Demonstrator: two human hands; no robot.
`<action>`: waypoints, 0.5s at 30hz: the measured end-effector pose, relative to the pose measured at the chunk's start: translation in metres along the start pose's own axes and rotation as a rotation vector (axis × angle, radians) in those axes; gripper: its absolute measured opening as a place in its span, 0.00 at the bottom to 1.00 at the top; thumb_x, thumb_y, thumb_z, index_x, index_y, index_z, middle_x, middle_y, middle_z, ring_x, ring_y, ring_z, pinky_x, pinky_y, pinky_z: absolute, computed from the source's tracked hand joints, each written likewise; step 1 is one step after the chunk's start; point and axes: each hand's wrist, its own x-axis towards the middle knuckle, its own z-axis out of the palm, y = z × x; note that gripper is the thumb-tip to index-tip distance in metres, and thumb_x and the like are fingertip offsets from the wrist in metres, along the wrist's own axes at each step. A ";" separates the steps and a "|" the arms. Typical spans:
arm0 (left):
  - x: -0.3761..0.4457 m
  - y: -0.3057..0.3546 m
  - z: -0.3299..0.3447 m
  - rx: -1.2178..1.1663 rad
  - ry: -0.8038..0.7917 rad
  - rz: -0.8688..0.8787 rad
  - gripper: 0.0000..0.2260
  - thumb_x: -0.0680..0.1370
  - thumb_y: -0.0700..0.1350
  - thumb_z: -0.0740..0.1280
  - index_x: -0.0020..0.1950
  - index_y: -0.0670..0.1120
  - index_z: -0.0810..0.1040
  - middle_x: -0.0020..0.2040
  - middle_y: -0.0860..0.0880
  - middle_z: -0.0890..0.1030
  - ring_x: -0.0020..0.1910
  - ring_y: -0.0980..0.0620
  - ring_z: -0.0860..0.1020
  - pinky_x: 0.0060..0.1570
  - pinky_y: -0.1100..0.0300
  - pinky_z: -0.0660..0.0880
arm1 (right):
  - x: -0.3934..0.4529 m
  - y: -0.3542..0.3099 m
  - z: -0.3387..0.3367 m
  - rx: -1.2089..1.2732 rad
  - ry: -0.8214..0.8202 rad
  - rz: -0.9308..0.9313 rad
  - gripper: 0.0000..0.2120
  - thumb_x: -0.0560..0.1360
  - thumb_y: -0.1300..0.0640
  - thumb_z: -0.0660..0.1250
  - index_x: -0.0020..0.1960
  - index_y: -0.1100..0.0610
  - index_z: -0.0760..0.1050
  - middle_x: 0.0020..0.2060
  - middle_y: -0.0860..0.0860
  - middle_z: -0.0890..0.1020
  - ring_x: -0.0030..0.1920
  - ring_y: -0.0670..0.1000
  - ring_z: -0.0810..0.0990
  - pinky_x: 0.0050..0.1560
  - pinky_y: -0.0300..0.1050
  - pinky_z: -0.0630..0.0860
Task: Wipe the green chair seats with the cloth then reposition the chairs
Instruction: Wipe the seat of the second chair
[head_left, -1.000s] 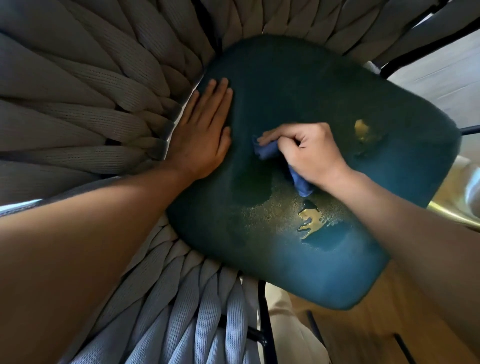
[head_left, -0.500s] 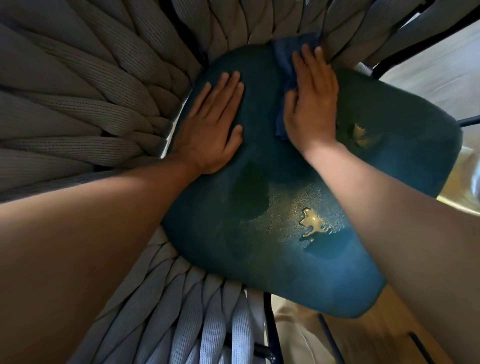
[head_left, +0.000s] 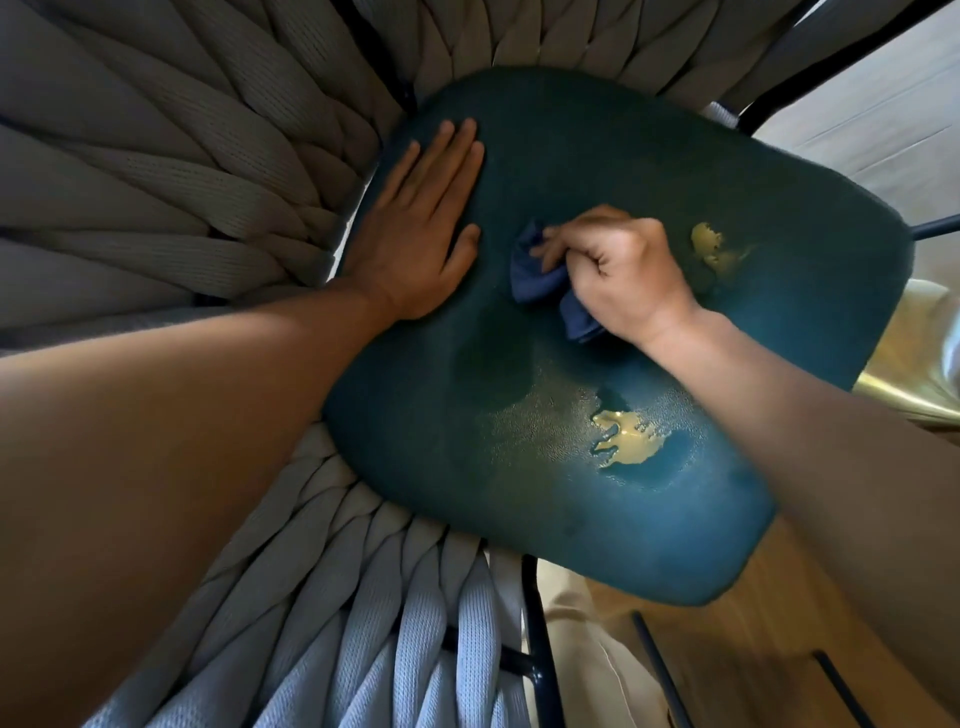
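A dark green chair seat fills the middle of the head view. My left hand lies flat on its far left part, fingers together and pointing away. My right hand is bunched around a blue cloth and presses it onto the middle of the seat. Part of the cloth sticks out left of the fingers and part under the wrist. Bright patches of light or wetness show near the front of the seat, and a smaller patch lies right of my right hand.
Thick grey woven rope forms the chair's back and arm around the left and bottom. Black metal frame bars run below the seat. Wooden floor shows at the lower right, a pale surface at the upper right.
My right hand has pulled the cloth back from the far edge of the seat to the middle and bunched it up. My left hand stays flat in place.
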 end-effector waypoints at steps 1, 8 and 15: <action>0.000 0.000 -0.001 -0.007 -0.007 0.002 0.29 0.84 0.49 0.55 0.82 0.37 0.53 0.83 0.39 0.54 0.82 0.42 0.51 0.81 0.47 0.47 | -0.002 -0.006 -0.005 0.014 -0.055 0.044 0.15 0.70 0.66 0.58 0.40 0.59 0.84 0.41 0.53 0.86 0.47 0.54 0.85 0.51 0.51 0.80; -0.040 0.026 -0.010 -0.112 0.047 -0.182 0.28 0.85 0.47 0.56 0.82 0.37 0.54 0.83 0.39 0.53 0.82 0.41 0.51 0.81 0.47 0.48 | -0.014 -0.046 -0.008 0.225 0.287 0.378 0.18 0.72 0.69 0.57 0.46 0.56 0.84 0.46 0.46 0.86 0.50 0.44 0.83 0.57 0.43 0.78; -0.137 0.074 0.012 -0.085 0.025 -0.472 0.28 0.84 0.48 0.54 0.82 0.38 0.53 0.83 0.41 0.51 0.83 0.44 0.48 0.81 0.48 0.45 | -0.020 -0.042 0.043 -0.370 0.080 0.306 0.34 0.77 0.55 0.57 0.81 0.63 0.57 0.80 0.64 0.56 0.80 0.66 0.51 0.78 0.63 0.43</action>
